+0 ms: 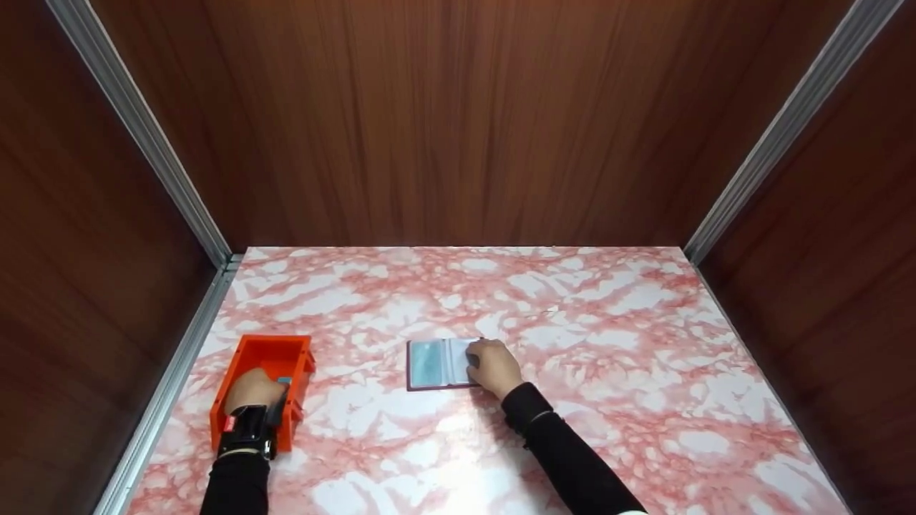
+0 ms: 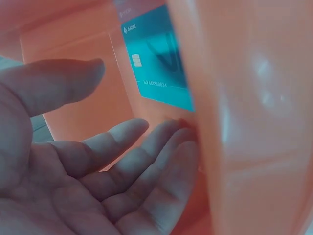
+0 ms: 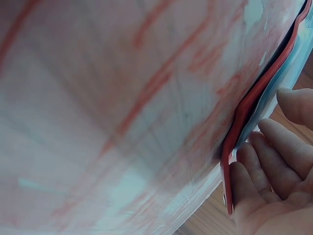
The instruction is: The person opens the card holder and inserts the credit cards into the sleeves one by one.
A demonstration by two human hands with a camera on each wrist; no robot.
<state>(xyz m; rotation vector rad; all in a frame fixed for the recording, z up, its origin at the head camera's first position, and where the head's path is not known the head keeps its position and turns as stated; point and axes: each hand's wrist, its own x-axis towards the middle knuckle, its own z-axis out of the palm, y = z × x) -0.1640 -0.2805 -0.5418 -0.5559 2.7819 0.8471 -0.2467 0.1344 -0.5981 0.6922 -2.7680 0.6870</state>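
Note:
My left hand (image 1: 254,390) is down inside an orange plastic bin (image 1: 306,400) on the left of the table. In the left wrist view its fingers (image 2: 159,164) are relaxed and the thumb stands apart, with nothing held. A teal chip card (image 2: 154,58) leans against the bin wall just beyond the fingertips. Mid-table lies a card holder (image 1: 427,363) with a dark red cover, spread flat and showing clear sleeves. My right hand (image 1: 496,366) rests on its right-hand page. The right wrist view shows loosely bent fingers against the holder's red cover (image 3: 244,105), thumb apart.
The table (image 1: 587,307) has a red and white marbled top. Brown wood-grain panels (image 1: 458,129) wall it in at the back and both sides, with metal rails (image 1: 154,143) at the corners. The bin stands near the left rail.

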